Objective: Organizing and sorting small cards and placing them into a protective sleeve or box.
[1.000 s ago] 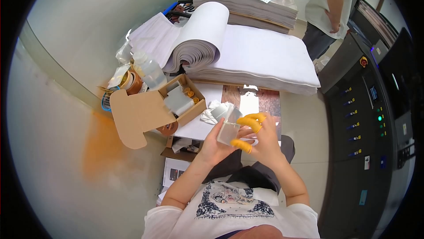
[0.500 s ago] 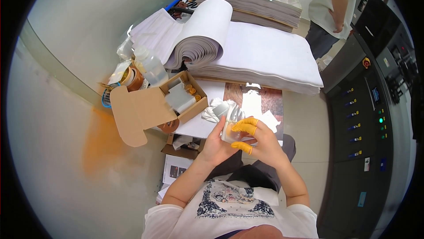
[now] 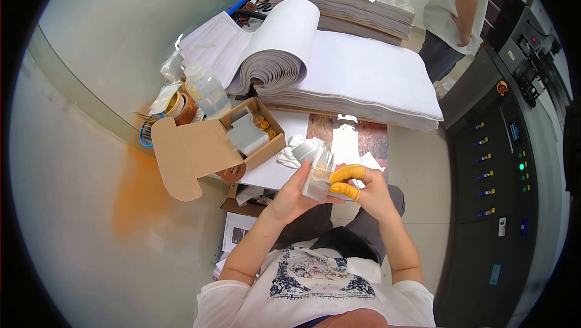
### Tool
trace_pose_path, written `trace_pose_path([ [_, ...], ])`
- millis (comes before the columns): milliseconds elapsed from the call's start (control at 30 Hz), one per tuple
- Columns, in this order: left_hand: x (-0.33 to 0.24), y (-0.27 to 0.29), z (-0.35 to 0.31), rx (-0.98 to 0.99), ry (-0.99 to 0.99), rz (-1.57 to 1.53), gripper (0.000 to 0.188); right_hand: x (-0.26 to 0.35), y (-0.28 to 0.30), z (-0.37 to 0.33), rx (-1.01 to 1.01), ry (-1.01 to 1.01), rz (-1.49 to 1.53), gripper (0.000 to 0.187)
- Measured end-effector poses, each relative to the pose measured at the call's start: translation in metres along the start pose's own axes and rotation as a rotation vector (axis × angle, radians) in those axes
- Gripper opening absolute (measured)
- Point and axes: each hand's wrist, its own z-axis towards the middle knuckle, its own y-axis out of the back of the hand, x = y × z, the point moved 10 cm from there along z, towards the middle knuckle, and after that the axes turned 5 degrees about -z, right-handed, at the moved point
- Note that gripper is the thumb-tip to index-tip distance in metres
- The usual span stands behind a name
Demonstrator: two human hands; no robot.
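My left hand (image 3: 289,199) is closed around a small packet (image 3: 316,184) of white, card-like pieces in clear plastic, held tilted over my lap at the table's near edge. A thin band seems to cross its upper part. Yellow finger cots cover fingertips of my right hand (image 3: 374,195). Its cot-covered fingers are bent against the packet's right side, gripping that edge; the exact contact is partly hidden. Just beyond the packet lies a crumpled white cloth (image 3: 289,155). To its left stands an open cardboard box (image 3: 264,157) with grey-white packs and yellow rolled finger cots inside.
A big paper roll (image 3: 275,43) rests by a thick stack of white sheets (image 3: 369,79) at the back. Left of the box are a translucent bottle (image 3: 209,95) and a brown jar (image 3: 186,110). A dark machine cabinet (image 3: 484,237) stands right; another person (image 3: 454,19) is behind.
My right hand has shifted slightly right, from fingers spread across the packet's face to its right edge. The left hand still holds the packet. A part atop the machine at right has moved.
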Motion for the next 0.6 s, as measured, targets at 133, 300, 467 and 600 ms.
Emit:
trace_pose_path([
  [133,-0.002,0.003,-0.001,-0.039,-0.004,0.04,0.058,-0.003,-0.005,0.0,0.058,0.007,0.105,0.014],
  [300,0.006,0.006,-0.002,0.038,0.052,0.03,0.055,-0.017,-0.021,-0.004,0.145,-0.159,0.403,0.013],
  [467,0.006,0.008,-0.003,0.006,0.054,0.062,0.059,-0.017,-0.025,-0.004,0.174,-0.15,0.573,0.017],
  [600,0.005,0.005,-0.001,0.059,0.061,0.046,0.053,-0.031,-0.024,-0.004,0.172,-0.177,0.593,0.02],
])
